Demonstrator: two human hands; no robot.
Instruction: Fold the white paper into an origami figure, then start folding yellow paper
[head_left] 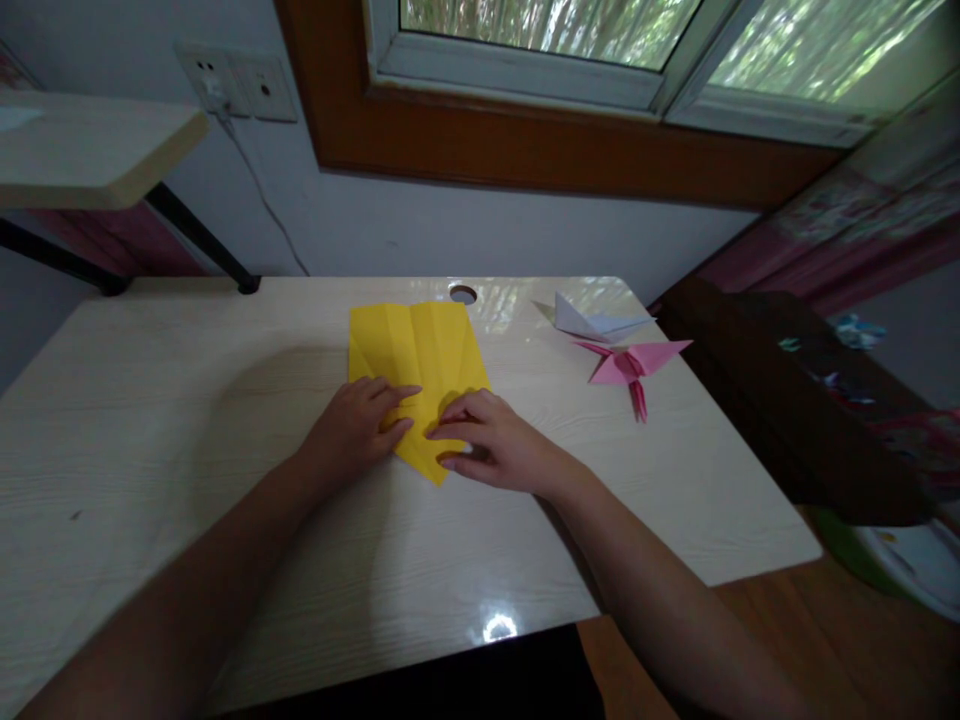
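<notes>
A creased sheet of yellow paper (412,340) lies on the desk, its near end folded to a point and its far edge slightly raised along the folds. My left hand (367,425) rests on the paper's left side, fingers stretched out and apart. On the right side, my right hand (495,440) touches the paper near the pointed end, its fingers bent but spread, with nothing visible between them. The paper's left and right edges are partly hidden under my hands.
A pink folded-paper figure (630,365) and a white folded-paper piece (592,322) lie at the right of the pale desk (285,580). A round cable hole (463,294) sits near the back edge. A raised shelf (97,150) stands at the back left.
</notes>
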